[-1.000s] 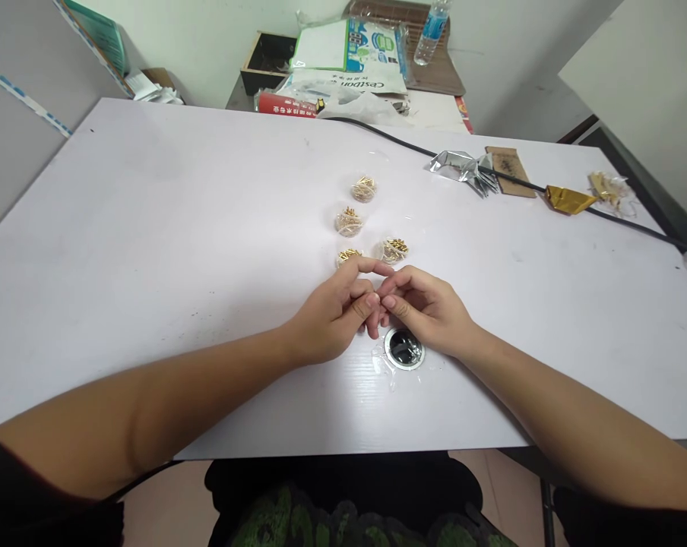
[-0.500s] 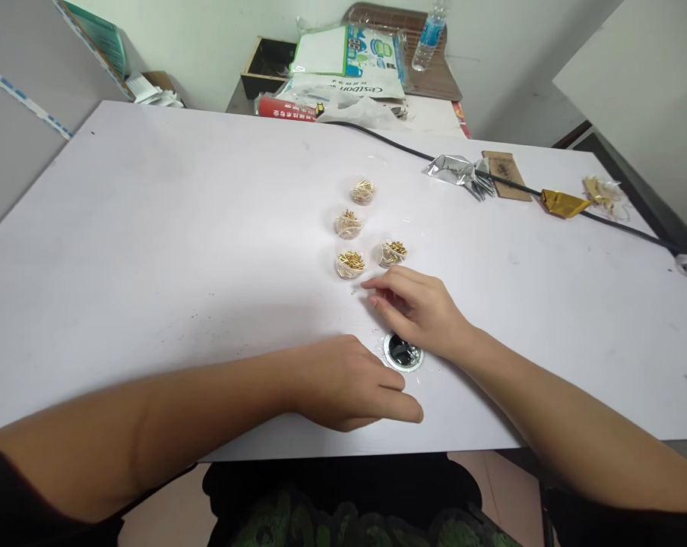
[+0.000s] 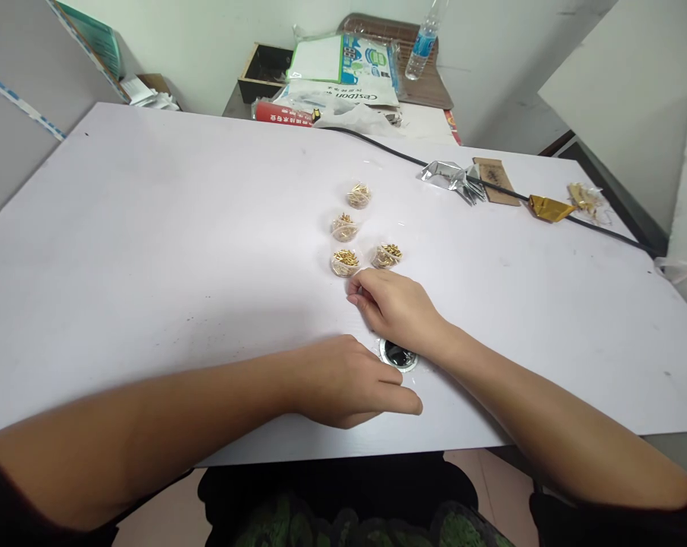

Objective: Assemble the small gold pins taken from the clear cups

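My right hand (image 3: 397, 304) reaches in front of the small clear cups, its thumb and index finger pinched together at the spot of a tiny metal pin, which the fingertips hide. Just beyond are a cup of gold pins (image 3: 345, 262) and another cup of gold pins (image 3: 387, 256). Lower down, my left hand (image 3: 355, 384) hovers low or rests near the front edge, back upward, fingers curled and pressed together; whatever they hold is hidden. Between both hands lies a round black disc with a silvery rim (image 3: 398, 355), partly covered by them.
Two more clear cups of gold pieces, a middle cup (image 3: 344, 227) and a far cup (image 3: 358, 196), stand behind. A black cable (image 3: 378, 143) crosses the back of the white table (image 3: 150, 228), with silver foil (image 3: 443, 175), cardboard (image 3: 496, 181) and gold foil (image 3: 550, 208) along it.
My right hand has shifted slightly left and its fingers have closed over the tiny pin that was visible on the table. My left hand has barely moved. The view has shifted a little.
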{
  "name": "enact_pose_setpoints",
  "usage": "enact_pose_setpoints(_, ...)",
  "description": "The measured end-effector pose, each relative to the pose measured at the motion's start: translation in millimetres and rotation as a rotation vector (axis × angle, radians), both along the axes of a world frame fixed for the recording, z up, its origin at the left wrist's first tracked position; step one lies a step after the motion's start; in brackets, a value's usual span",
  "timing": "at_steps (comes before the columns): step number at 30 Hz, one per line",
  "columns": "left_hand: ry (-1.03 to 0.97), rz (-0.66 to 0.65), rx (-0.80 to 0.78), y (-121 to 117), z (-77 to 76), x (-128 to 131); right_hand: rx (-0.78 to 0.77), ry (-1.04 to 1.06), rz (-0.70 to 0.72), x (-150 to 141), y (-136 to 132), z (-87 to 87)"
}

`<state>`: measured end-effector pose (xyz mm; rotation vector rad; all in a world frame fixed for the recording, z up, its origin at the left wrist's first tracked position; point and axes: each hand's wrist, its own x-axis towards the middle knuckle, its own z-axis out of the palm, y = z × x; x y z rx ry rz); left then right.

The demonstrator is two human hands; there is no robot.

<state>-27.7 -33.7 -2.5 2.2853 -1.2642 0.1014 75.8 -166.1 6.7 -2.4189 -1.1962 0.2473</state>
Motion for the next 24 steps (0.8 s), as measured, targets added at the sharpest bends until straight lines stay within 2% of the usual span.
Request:
enact_pose_setpoints(8,0.019,0.054,-0.052,1,1.5,-1,-0.031,-0.022,0.057,2,-3,-2.1)
enact_pose_setpoints(11,0.021,0.097,-0.164,3,1.2,0,0.147,0.102,0.065,5,-11,-3.4)
enact_pose_setpoints(15,0.122,0.265,-0.506,6,-0.7,7,0.49,0.462,0.055,8,-25,-2.7)
enact_pose_setpoints(19,0.327,0.469,-0.781,9,-3.3,16,0.654,0.519,0.058,8,-33,-3.2)
enact_pose_setpoints(24,0.506,0.53,-0.929,8,-3.0,20,0.791,0.535,0.14,9,-34,-5.1)
